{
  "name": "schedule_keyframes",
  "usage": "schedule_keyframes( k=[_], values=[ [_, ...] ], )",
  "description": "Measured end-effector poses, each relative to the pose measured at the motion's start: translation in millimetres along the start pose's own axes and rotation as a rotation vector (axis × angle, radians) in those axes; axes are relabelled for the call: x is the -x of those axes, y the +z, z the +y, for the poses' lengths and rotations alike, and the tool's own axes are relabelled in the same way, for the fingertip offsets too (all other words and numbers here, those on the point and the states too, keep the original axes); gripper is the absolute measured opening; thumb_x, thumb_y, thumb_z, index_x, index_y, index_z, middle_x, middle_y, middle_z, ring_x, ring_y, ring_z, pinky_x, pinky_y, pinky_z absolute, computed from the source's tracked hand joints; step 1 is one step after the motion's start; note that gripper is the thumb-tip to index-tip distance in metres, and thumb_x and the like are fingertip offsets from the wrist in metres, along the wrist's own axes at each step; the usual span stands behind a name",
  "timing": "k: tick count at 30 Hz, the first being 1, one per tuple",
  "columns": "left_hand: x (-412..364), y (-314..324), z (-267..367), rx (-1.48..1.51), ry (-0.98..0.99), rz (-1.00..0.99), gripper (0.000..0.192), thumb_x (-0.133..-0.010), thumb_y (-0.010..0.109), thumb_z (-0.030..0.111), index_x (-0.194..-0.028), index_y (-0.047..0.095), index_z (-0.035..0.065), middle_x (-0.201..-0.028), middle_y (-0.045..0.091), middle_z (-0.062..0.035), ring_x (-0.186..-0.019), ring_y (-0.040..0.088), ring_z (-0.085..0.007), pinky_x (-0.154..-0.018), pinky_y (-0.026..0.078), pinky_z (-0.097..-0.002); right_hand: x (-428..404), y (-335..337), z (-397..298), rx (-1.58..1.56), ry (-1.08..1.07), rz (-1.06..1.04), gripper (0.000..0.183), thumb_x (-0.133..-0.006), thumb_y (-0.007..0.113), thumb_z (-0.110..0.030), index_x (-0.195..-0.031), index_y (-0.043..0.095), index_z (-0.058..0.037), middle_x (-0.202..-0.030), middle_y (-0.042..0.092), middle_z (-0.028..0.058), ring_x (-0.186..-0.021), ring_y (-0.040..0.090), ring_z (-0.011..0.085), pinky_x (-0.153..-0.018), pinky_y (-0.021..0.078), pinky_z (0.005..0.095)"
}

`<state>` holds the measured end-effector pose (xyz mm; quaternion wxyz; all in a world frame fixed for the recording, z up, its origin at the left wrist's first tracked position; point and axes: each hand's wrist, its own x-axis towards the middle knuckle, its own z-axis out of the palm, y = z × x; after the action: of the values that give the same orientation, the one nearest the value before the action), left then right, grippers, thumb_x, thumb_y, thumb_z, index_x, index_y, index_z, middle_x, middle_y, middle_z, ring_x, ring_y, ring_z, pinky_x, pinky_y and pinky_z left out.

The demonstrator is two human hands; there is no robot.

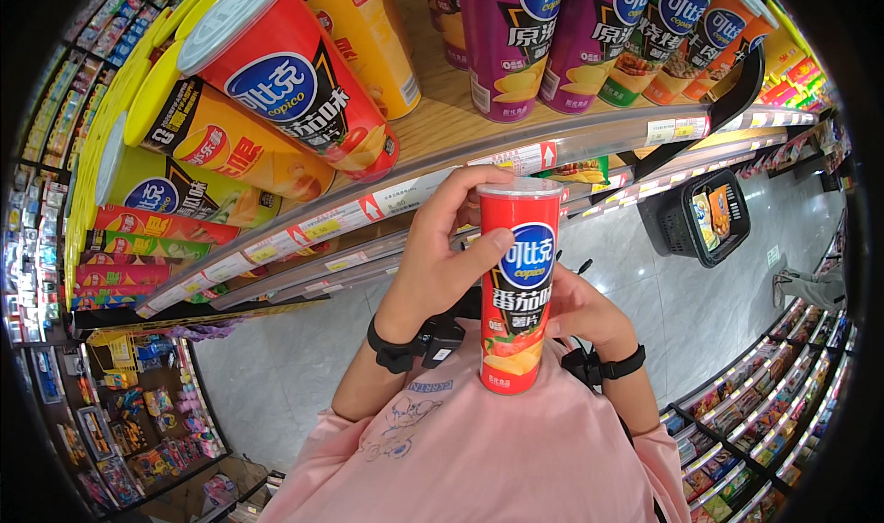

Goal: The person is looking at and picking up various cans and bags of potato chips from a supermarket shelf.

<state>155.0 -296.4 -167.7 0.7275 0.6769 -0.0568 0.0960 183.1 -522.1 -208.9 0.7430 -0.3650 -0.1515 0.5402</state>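
An upright red Copico potato chip canister (519,288) with a clear plastic lid stands in front of my chest, its front label facing me. My left hand (445,247) grips its upper left side. The thumb lies across the label's edge, and the fingers reach up behind the lid. My right hand (587,309) holds the canister from the right, lower down, with part of its fingers hidden behind it. A similar red canister (297,81) stands on the wooden shelf (421,133) ahead, beside purple canisters (514,46).
Price tags line the shelf's front rail (387,198). A black divider (732,102) juts out at right. On the grey tiled floor sits a black shopping basket (737,229) holding snack packs. A person's leg (815,288) shows far right. Stocked racks (746,412) stand behind me.
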Motion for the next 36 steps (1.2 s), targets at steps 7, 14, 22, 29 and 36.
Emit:
schedule_keyframes(
  k=[7,14,22,29,36],
  values=[
    [0.2,-0.9,3.0,-0.071,0.015,0.000,0.053,-0.084,0.075,0.018,-0.131,0.055,0.0026,-0.130,0.053,-0.0105,-0.120,0.057,-0.0205,-0.100,0.048,-0.0334,2.5,0.5,-2.9,-0.129,0.071,-0.032,0.095,-0.075,0.084,-0.014,-0.154,0.032,-0.0039,-0.147,0.049,0.0116,-0.137,0.047,0.0242,-0.118,0.0331,0.0422],
    [-0.3,-14.5,15.4,-0.148,0.077,-0.073,0.059,-0.078,0.078,0.017,-0.130,0.054,0.0043,-0.136,0.053,-0.0136,-0.124,0.056,-0.0256,-0.099,0.048,-0.0357,-2.7,-1.6,1.8,0.024,0.041,-0.018,0.101,-0.073,0.086,-0.014,-0.155,0.028,-0.0034,-0.148,0.049,0.0109,-0.138,0.046,0.0242,-0.118,0.0311,0.0438],
    [-5.3,-11.2,97.1,-0.697,0.125,-0.223,0.086,-0.064,0.092,0.030,-0.137,0.056,0.0021,-0.132,0.057,-0.0180,-0.120,0.059,-0.0331,-0.102,0.046,-0.0401,-3.1,-4.8,3.0,0.014,-0.034,-0.089,0.099,-0.072,0.086,-0.013,-0.154,0.032,-0.0016,-0.149,0.049,0.0109,-0.138,0.046,0.0229,-0.116,0.0320,0.0414],
    [-10.7,-20.8,162.1,-1.016,0.691,-0.076,0.093,-0.059,0.093,0.044,-0.130,0.061,-0.0072,-0.131,0.059,-0.0248,-0.117,0.062,-0.0349,-0.099,0.048,-0.0410,-3.6,-17.6,9.0,-0.047,-0.140,-0.004,0.080,-0.095,0.061,-0.052,-0.150,0.037,0.0005,-0.144,0.052,0.0232,-0.131,0.054,0.0313,-0.108,0.0437,0.0435],
    [-49.5,-28.1,206.1,-1.554,0.967,0.238,0.075,-0.062,0.089,0.036,-0.125,0.067,0.0031,-0.122,0.070,-0.0129,-0.116,0.063,-0.0306,-0.099,0.047,-0.0391,-17.2,-23.1,5.6,-0.078,-0.130,-0.243,0.080,-0.100,0.050,-0.057,-0.150,0.035,0.0025,-0.132,0.059,0.0314,-0.118,0.063,0.0381,-0.102,0.0482,0.0481]
  ],
)
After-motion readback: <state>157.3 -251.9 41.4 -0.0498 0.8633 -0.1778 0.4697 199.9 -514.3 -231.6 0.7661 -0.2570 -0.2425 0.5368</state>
